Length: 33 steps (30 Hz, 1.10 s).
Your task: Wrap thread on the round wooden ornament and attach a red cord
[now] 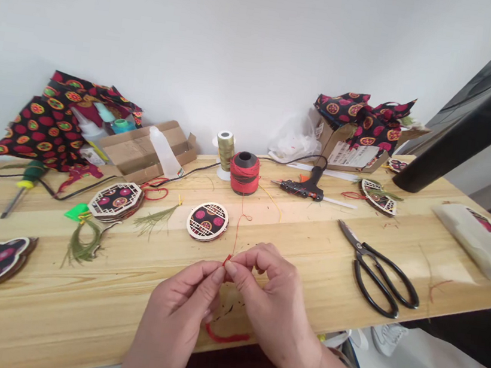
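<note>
At the table's near edge, my left hand (186, 306) and my right hand (273, 299) meet, thumbs and fingertips pinched together on a red cord (227, 337). Its lower part hangs in a loop below my fingers. A thin red thread (238, 231) runs from between my fingertips up toward the spool of red thread (245, 174). Just beyond my hands lies a round ornament (207, 221) with a pale lattice frame and dark patterned fabric. What exactly my fingertips do at the cord's end is too small to make out.
Black-handled scissors (376, 270) lie right of my hands, a glue gun (302, 185) behind them. Leftward are an octagonal ornament (115, 202), a green tassel (84, 241) and a screwdriver (23, 188). A gold thread spool (224, 154), cardboard box (141, 149) and black cylinder (463, 143) stand farther back.
</note>
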Each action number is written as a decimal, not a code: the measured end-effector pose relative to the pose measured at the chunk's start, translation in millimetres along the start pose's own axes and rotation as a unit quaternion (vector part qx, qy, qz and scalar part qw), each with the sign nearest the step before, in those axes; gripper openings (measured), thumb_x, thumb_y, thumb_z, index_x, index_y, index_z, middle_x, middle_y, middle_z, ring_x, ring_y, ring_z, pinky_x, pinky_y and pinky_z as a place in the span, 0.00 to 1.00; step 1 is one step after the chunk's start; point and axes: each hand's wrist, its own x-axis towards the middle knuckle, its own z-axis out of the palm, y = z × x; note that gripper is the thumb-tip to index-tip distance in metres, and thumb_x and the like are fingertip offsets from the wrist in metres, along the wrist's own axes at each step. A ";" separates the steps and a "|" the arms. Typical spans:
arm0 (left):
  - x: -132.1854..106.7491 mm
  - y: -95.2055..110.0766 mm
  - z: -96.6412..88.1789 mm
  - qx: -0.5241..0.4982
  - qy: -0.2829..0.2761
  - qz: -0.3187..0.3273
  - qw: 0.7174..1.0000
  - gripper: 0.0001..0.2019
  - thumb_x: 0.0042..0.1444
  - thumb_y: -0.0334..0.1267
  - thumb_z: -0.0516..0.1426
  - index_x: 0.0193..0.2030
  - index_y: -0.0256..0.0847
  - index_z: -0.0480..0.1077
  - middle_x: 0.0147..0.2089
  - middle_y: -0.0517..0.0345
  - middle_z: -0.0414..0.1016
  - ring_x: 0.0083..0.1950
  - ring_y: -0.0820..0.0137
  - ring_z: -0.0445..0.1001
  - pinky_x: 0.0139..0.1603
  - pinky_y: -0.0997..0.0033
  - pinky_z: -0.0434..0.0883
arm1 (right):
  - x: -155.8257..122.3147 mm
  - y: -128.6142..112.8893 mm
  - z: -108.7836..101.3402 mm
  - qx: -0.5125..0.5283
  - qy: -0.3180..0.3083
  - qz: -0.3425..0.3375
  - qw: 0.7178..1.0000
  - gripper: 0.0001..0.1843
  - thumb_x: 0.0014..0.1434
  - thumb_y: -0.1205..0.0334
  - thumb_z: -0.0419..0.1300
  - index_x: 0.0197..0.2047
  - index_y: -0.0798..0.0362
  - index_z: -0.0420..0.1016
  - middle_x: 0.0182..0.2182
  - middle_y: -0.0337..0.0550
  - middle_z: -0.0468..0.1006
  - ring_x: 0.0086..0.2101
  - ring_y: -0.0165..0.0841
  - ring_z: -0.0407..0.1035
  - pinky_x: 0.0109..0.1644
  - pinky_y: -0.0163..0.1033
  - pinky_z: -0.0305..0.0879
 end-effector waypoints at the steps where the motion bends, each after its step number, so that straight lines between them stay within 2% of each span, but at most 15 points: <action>1: 0.5 -0.6 0.0 -0.004 -0.001 0.001 1.000 0.10 0.56 0.43 0.58 0.41 0.42 0.76 0.20 0.65 0.57 0.24 0.75 0.54 0.23 0.77 0.56 | -0.1 0.2 0.1 0.013 -0.005 0.015 1.000 0.07 0.55 0.69 0.60 0.25 0.54 0.73 0.26 0.38 0.73 0.33 0.31 0.68 0.38 0.36 0.65; 5: 2.5 -0.9 -0.2 -0.011 -0.005 0.013 1.000 0.10 0.54 0.42 0.59 0.39 0.41 0.77 0.24 0.62 0.66 0.24 0.76 0.56 0.23 0.77 0.58 | 0.0 0.0 0.4 0.067 -0.036 0.081 0.994 0.10 0.56 0.65 0.58 0.24 0.55 0.71 0.24 0.39 0.72 0.31 0.30 0.67 0.35 0.35 0.64; 9: 1.4 0.2 0.2 -0.011 0.026 0.015 0.999 0.11 0.49 0.43 0.63 0.37 0.39 0.78 0.26 0.59 0.72 0.24 0.74 0.61 0.22 0.75 0.60 | 2.0 0.2 0.2 0.094 -0.053 0.114 0.988 0.11 0.56 0.61 0.58 0.23 0.55 0.70 0.23 0.39 0.72 0.30 0.30 0.66 0.36 0.36 0.63; 12: 0.3 -0.4 0.4 -0.009 0.046 0.016 0.999 0.12 0.47 0.43 0.64 0.35 0.38 0.79 0.24 0.59 0.72 0.23 0.74 0.62 0.22 0.75 0.60 | 3.6 0.4 0.3 0.115 -0.049 0.145 0.982 0.09 0.53 0.60 0.59 0.24 0.55 0.70 0.25 0.41 0.72 0.29 0.31 0.65 0.35 0.37 0.63; 19: 0.7 -0.3 0.5 0.009 0.041 0.013 0.999 0.12 0.48 0.43 0.63 0.36 0.38 0.79 0.22 0.61 0.68 0.22 0.75 0.60 0.22 0.75 0.58 | 4.6 0.6 1.2 0.153 -0.059 0.163 0.973 0.09 0.52 0.59 0.59 0.25 0.56 0.70 0.23 0.39 0.71 0.27 0.30 0.63 0.33 0.36 0.62; 22: 0.5 1.2 1.6 0.006 0.050 0.022 0.998 0.12 0.47 0.43 0.63 0.34 0.37 0.79 0.21 0.62 0.66 0.22 0.75 0.59 0.21 0.76 0.57 | 7.3 2.7 -2.5 0.163 -0.046 0.155 0.973 0.11 0.55 0.58 0.57 0.28 0.57 0.72 0.24 0.38 0.71 0.27 0.28 0.62 0.33 0.34 0.61; 25: 1.1 0.8 1.5 0.007 0.058 0.027 0.998 0.11 0.46 0.44 0.64 0.31 0.37 0.78 0.21 0.61 0.66 0.22 0.75 0.58 0.21 0.76 0.57 | 10.3 4.9 -8.3 0.133 -0.040 0.137 0.981 0.13 0.57 0.57 0.56 0.33 0.57 0.76 0.28 0.39 0.75 0.31 0.29 0.65 0.37 0.34 0.61; 27: 2.0 -0.1 0.8 0.013 0.051 0.026 0.998 0.10 0.48 0.44 0.63 0.31 0.38 0.78 0.22 0.61 0.66 0.22 0.75 0.58 0.21 0.76 0.57 | 11.3 5.5 -11.2 0.135 -0.069 0.140 0.979 0.14 0.57 0.55 0.56 0.33 0.56 0.78 0.28 0.40 0.76 0.31 0.29 0.66 0.38 0.34 0.62; 30: 2.3 -0.2 0.7 0.028 0.035 0.020 0.999 0.11 0.50 0.44 0.61 0.34 0.39 0.78 0.22 0.63 0.64 0.23 0.75 0.58 0.22 0.77 0.58 | 11.7 4.7 -11.8 0.198 -0.126 0.161 0.959 0.11 0.54 0.56 0.60 0.31 0.56 0.78 0.27 0.39 0.77 0.31 0.28 0.67 0.38 0.33 0.63; 33: 0.4 2.9 2.8 0.052 0.037 0.023 0.998 0.11 0.50 0.45 0.61 0.33 0.39 0.78 0.20 0.64 0.63 0.23 0.75 0.57 0.21 0.77 0.57 | 11.9 2.6 -9.1 0.222 -0.136 0.199 0.945 0.08 0.48 0.61 0.65 0.31 0.56 0.79 0.27 0.37 0.77 0.30 0.27 0.67 0.37 0.32 0.63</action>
